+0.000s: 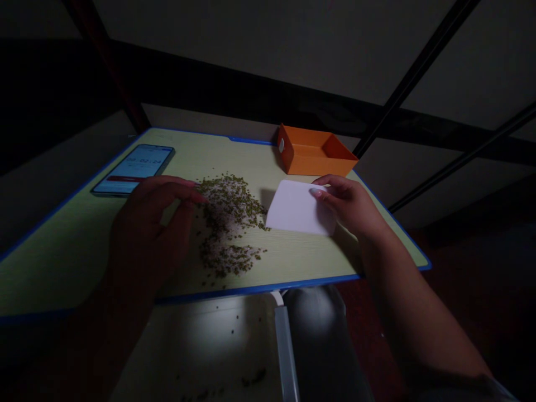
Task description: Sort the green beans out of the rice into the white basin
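A loose pile of small green beans mixed with white grains [228, 206] lies spread in the middle of the board [234, 156], a smaller clump nearer its front edge. In my right hand [349, 201] is a flat white scraper [298, 209], pinched at its right end between thumb and fingers. The scraper's curved left edge is beside the pile's right side. My left hand [154, 229] is at the pile's left edge, its fingers slightly bent and apart, with nothing visible in them. Shadow darkens much of this hand.
At the back right of the board stands an orange open-topped box [320, 166]. A phone with a lit timer screen [134, 167] lies at the back left. Below the front edge are a grey metal leg [286, 352] and a pale surface with scattered beans [221, 346].
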The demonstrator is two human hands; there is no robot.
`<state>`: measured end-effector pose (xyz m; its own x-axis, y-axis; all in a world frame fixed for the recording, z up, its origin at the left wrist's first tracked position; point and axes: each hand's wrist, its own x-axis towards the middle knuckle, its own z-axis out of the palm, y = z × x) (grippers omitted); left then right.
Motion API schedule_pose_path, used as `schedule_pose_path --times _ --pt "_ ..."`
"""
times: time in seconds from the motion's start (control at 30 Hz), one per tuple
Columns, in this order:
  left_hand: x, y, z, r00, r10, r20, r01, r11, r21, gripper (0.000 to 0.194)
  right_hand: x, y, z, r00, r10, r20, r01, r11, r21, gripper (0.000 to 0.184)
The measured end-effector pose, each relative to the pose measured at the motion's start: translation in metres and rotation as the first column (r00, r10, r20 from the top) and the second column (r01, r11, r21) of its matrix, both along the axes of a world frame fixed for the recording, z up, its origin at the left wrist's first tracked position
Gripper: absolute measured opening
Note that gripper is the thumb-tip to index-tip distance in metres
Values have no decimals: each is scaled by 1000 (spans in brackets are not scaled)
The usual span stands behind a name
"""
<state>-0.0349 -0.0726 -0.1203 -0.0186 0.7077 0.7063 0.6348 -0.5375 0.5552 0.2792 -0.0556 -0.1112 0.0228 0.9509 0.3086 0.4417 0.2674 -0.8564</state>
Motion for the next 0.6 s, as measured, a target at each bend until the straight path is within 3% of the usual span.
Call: schedule_pose_path --times 0.6 --pt "0 0 1 1000 9 -19 -9 1000 -4 13 -4 -2 0 1000 -16 -1 16 1000 8 19"
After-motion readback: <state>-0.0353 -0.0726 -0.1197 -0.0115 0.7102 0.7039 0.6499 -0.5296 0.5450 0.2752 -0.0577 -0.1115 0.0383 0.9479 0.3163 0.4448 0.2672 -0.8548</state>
